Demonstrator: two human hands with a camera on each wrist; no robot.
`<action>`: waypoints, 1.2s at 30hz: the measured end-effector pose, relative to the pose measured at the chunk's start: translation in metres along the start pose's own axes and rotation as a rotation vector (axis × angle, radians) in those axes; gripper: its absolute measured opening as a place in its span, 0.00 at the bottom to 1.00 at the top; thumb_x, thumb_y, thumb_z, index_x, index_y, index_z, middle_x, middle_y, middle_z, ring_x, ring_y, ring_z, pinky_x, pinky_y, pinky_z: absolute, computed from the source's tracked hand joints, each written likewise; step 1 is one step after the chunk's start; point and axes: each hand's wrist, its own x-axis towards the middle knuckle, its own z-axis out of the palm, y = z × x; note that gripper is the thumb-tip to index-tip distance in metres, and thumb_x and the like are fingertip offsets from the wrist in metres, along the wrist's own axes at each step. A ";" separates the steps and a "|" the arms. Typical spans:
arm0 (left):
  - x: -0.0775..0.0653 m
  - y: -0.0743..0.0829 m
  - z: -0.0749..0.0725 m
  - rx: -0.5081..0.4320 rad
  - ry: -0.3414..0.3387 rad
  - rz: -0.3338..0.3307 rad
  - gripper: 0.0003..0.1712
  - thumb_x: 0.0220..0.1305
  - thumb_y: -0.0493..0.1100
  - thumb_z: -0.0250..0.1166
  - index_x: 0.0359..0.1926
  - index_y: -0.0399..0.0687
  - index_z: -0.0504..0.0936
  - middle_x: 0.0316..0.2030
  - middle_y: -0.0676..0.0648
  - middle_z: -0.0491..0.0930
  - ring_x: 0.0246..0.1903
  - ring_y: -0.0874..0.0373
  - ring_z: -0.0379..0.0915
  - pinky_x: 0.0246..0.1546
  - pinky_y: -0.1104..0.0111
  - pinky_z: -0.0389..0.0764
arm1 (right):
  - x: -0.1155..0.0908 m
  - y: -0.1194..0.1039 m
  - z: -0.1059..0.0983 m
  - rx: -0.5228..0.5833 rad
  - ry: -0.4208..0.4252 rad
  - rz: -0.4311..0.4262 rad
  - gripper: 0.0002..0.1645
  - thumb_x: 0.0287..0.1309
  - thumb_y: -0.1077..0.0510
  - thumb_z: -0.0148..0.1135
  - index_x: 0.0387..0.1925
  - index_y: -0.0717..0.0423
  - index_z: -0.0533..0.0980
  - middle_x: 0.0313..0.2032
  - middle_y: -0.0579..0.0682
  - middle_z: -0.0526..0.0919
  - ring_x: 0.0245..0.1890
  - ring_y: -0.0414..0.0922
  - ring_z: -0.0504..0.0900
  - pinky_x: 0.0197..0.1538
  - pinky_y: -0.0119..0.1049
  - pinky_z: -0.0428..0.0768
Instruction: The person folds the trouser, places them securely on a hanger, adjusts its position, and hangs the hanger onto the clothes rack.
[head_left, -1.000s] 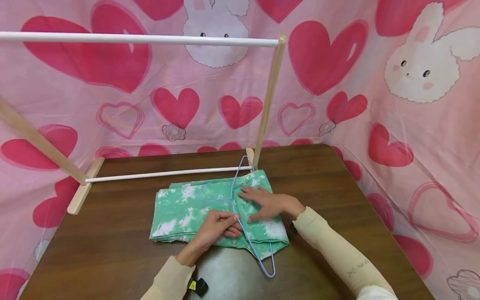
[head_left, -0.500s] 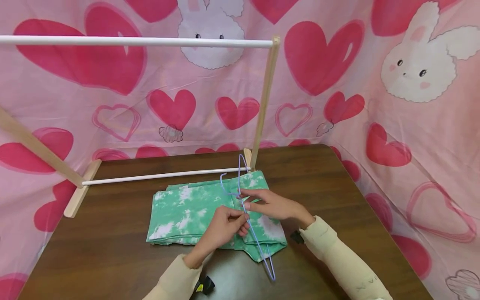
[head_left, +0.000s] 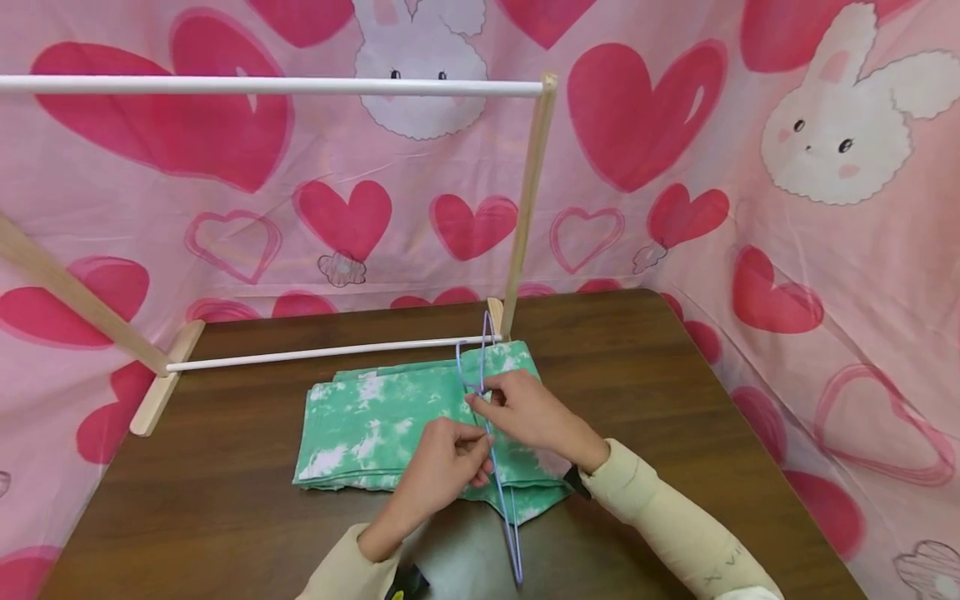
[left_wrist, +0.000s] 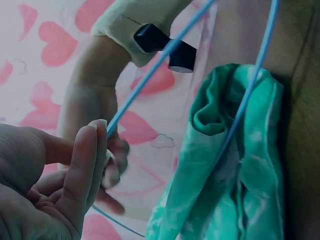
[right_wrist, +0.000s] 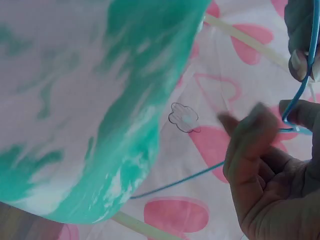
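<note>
A folded green and white tie-dye cloth garment (head_left: 375, 425) lies on the table, with a thin blue-purple wire hanger (head_left: 518, 577) running through its right-hand fold. The hanger stands on edge; its lower end juts past the cloth toward the front. My left hand (head_left: 442, 467) pinches one wire of the hanger between thumb and fingers. Just beyond it, my right hand (head_left: 534, 415) pinches the hanger at the base of its hook. In the left wrist view, the second wire drops into the folds of the garment (left_wrist: 240, 150). The right wrist view shows both hands close together on the wire.
Behind the garment stands a rack with a white top rail (head_left: 300, 86), a wooden post (head_left: 529, 200) at the right and a white lower bar (head_left: 330, 352). The dark wood table (head_left: 622, 367) backs onto a pink heart-print cloth (head_left: 645, 108).
My right hand has come off the cloth and now holds the hanger's neck. The hanger has turned from lying tilted to standing on edge, its hook swinging rightward. My left hand keeps its pinch.
</note>
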 end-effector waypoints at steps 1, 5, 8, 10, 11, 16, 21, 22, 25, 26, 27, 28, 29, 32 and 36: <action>0.001 -0.001 0.000 -0.009 -0.002 -0.001 0.13 0.73 0.34 0.60 0.33 0.32 0.88 0.20 0.46 0.83 0.18 0.61 0.80 0.23 0.69 0.84 | 0.000 0.000 0.000 -0.025 0.022 0.009 0.25 0.70 0.50 0.61 0.15 0.51 0.71 0.10 0.40 0.62 0.12 0.34 0.60 0.18 0.28 0.58; 0.003 -0.007 0.000 -0.043 -0.036 0.007 0.12 0.72 0.37 0.63 0.40 0.30 0.87 0.25 0.38 0.85 0.21 0.59 0.82 0.25 0.68 0.85 | -0.003 0.005 -0.003 0.003 0.025 0.048 0.25 0.70 0.56 0.58 0.14 0.50 0.69 0.10 0.38 0.61 0.10 0.34 0.61 0.17 0.27 0.60; 0.005 -0.015 -0.003 -0.036 -0.051 0.020 0.13 0.73 0.38 0.63 0.43 0.29 0.87 0.27 0.35 0.85 0.24 0.51 0.84 0.27 0.67 0.85 | -0.008 0.012 -0.008 0.082 0.009 0.092 0.23 0.72 0.58 0.56 0.17 0.54 0.72 0.09 0.40 0.67 0.09 0.35 0.67 0.16 0.30 0.68; 0.007 -0.022 -0.006 -0.012 -0.040 0.019 0.13 0.74 0.38 0.62 0.45 0.29 0.86 0.29 0.36 0.86 0.26 0.46 0.84 0.28 0.65 0.86 | -0.013 0.019 -0.012 0.110 0.018 0.113 0.24 0.73 0.59 0.55 0.17 0.57 0.75 0.09 0.42 0.70 0.07 0.38 0.71 0.16 0.33 0.73; 0.007 -0.025 -0.007 0.002 -0.029 0.014 0.14 0.74 0.39 0.61 0.46 0.29 0.85 0.30 0.36 0.86 0.27 0.45 0.84 0.29 0.65 0.86 | -0.015 0.023 -0.014 0.110 0.029 0.124 0.25 0.74 0.58 0.55 0.17 0.58 0.76 0.09 0.42 0.72 0.07 0.39 0.72 0.16 0.34 0.75; 0.010 -0.038 -0.011 0.039 0.046 -0.021 0.16 0.74 0.39 0.61 0.54 0.31 0.81 0.38 0.36 0.85 0.32 0.44 0.84 0.31 0.68 0.84 | -0.027 0.043 -0.020 0.146 0.083 0.198 0.28 0.75 0.55 0.56 0.15 0.58 0.78 0.11 0.44 0.75 0.09 0.48 0.78 0.16 0.36 0.77; 0.014 -0.048 -0.009 -0.010 0.121 -0.029 0.20 0.73 0.38 0.62 0.60 0.31 0.77 0.46 0.36 0.82 0.41 0.41 0.84 0.38 0.63 0.85 | -0.038 0.063 -0.022 0.231 0.137 0.271 0.25 0.74 0.54 0.58 0.21 0.62 0.81 0.14 0.47 0.78 0.13 0.56 0.80 0.18 0.34 0.77; 0.015 -0.051 -0.008 -0.020 0.135 -0.036 0.21 0.73 0.38 0.62 0.61 0.31 0.76 0.48 0.35 0.82 0.44 0.40 0.83 0.40 0.62 0.85 | -0.040 0.067 -0.021 0.241 0.152 0.276 0.24 0.73 0.54 0.59 0.22 0.63 0.82 0.15 0.47 0.78 0.13 0.54 0.80 0.18 0.34 0.77; 0.018 -0.058 -0.006 -0.046 0.170 -0.076 0.25 0.72 0.38 0.62 0.65 0.30 0.72 0.54 0.33 0.79 0.51 0.38 0.81 0.46 0.57 0.84 | -0.045 0.078 -0.019 0.282 0.208 0.283 0.17 0.71 0.56 0.62 0.33 0.66 0.85 0.17 0.50 0.80 0.14 0.45 0.79 0.20 0.36 0.80; 0.019 -0.060 -0.005 -0.064 0.173 -0.108 0.26 0.72 0.38 0.63 0.66 0.30 0.71 0.55 0.33 0.79 0.53 0.39 0.80 0.48 0.57 0.84 | -0.046 0.082 -0.018 0.300 0.232 0.278 0.15 0.70 0.57 0.63 0.37 0.67 0.85 0.18 0.52 0.81 0.14 0.42 0.78 0.20 0.37 0.81; 0.021 -0.061 -0.005 -0.093 0.169 -0.130 0.28 0.72 0.38 0.63 0.67 0.28 0.69 0.56 0.32 0.78 0.53 0.38 0.80 0.49 0.56 0.84 | -0.047 0.085 -0.017 0.322 0.258 0.277 0.13 0.69 0.58 0.64 0.41 0.68 0.85 0.19 0.54 0.82 0.14 0.40 0.78 0.21 0.39 0.81; 0.022 -0.063 -0.004 -0.127 0.163 -0.160 0.29 0.72 0.38 0.63 0.68 0.27 0.68 0.56 0.31 0.77 0.53 0.38 0.80 0.50 0.55 0.84 | -0.048 0.087 -0.016 0.345 0.281 0.271 0.13 0.69 0.59 0.64 0.43 0.69 0.84 0.20 0.56 0.83 0.15 0.39 0.78 0.21 0.41 0.82; 0.024 -0.064 -0.004 -0.161 0.157 -0.184 0.30 0.72 0.38 0.63 0.69 0.26 0.66 0.56 0.30 0.77 0.52 0.38 0.81 0.50 0.55 0.84 | -0.049 0.089 -0.015 0.370 0.305 0.267 0.14 0.68 0.60 0.65 0.45 0.69 0.84 0.21 0.58 0.83 0.14 0.39 0.79 0.21 0.43 0.83; 0.028 -0.066 -0.002 -0.247 0.138 -0.249 0.31 0.73 0.38 0.62 0.69 0.24 0.65 0.53 0.29 0.79 0.48 0.38 0.84 0.50 0.55 0.85 | -0.051 0.091 -0.012 0.428 0.364 0.264 0.13 0.66 0.61 0.66 0.45 0.71 0.84 0.22 0.62 0.84 0.14 0.39 0.79 0.20 0.43 0.83; 0.034 -0.067 0.000 -0.276 0.126 -0.287 0.31 0.73 0.40 0.63 0.67 0.23 0.67 0.52 0.29 0.81 0.46 0.41 0.85 0.47 0.57 0.86 | -0.052 0.092 -0.009 0.487 0.413 0.293 0.12 0.67 0.62 0.66 0.41 0.71 0.84 0.23 0.66 0.83 0.13 0.39 0.80 0.18 0.38 0.82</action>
